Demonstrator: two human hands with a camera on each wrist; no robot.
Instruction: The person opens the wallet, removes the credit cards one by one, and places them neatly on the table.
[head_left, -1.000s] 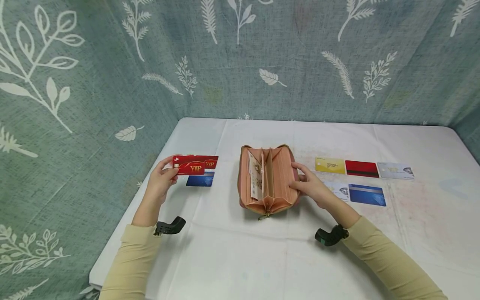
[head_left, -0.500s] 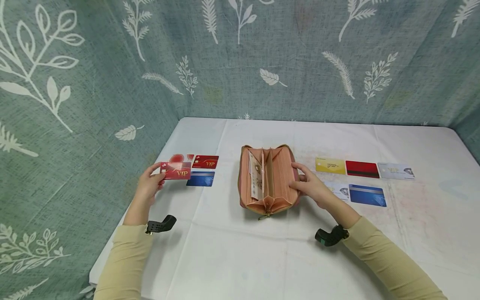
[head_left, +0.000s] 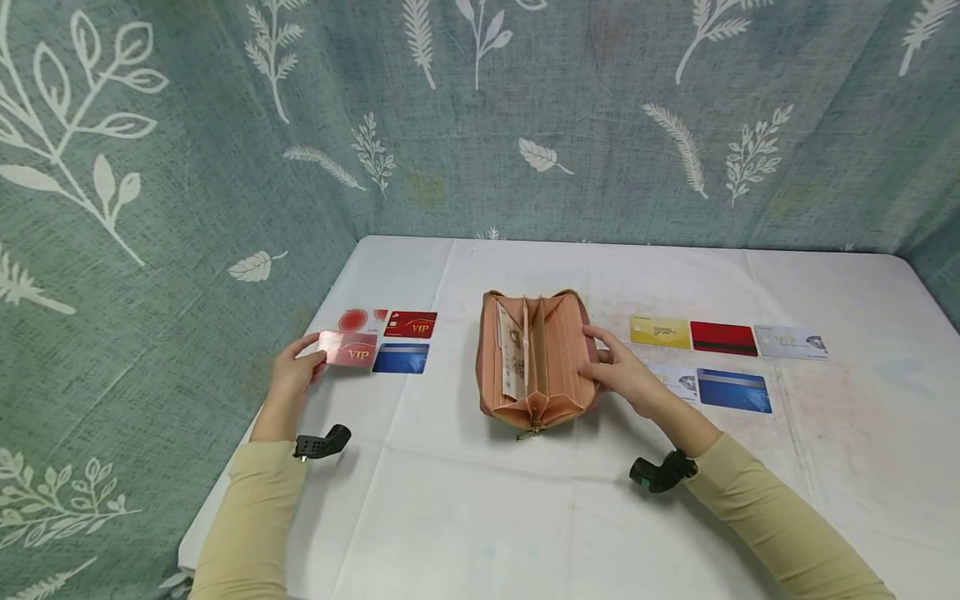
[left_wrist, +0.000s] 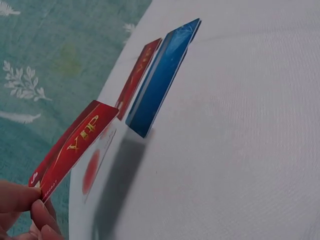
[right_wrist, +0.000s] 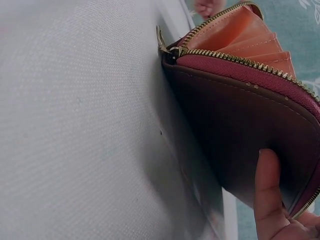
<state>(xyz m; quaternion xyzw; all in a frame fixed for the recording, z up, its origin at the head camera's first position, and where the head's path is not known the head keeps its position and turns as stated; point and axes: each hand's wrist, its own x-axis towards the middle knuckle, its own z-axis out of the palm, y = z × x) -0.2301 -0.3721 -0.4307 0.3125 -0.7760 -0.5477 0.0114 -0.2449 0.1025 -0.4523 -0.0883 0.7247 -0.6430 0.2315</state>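
Note:
Between thumb and fingers, my left hand [head_left: 295, 367] pinches the left end of a red VIP card [head_left: 348, 348], whose face shines with glare in the head view. In the left wrist view the same VIP card [left_wrist: 75, 145] slants up from the fingertips. Just beyond it lie a white card with red circles [head_left: 354, 320], another red VIP card [head_left: 410, 324] and a blue card [head_left: 401, 357]. My right hand [head_left: 622, 371] grips the right side of an unzipped pink wallet [head_left: 566, 358], which stands spread with banknotes [head_left: 513, 354] in its left section. Its dark outer cover [right_wrist: 235, 120] faces the right wrist camera.
Right of the wallet lie a yellow card [head_left: 660, 331], a red card with a black stripe [head_left: 723, 337], a silver VIP card [head_left: 791, 342] and a blue card [head_left: 733, 390]. Another silver card [head_left: 681, 382] is partly behind the right hand. A leaf-patterned curtain [head_left: 450, 167] borders the white table [head_left: 480, 517].
My left hand has carried the red VIP card left and toward me, from over the other red card to beside the blue one. The right hand and wallet have stayed put.

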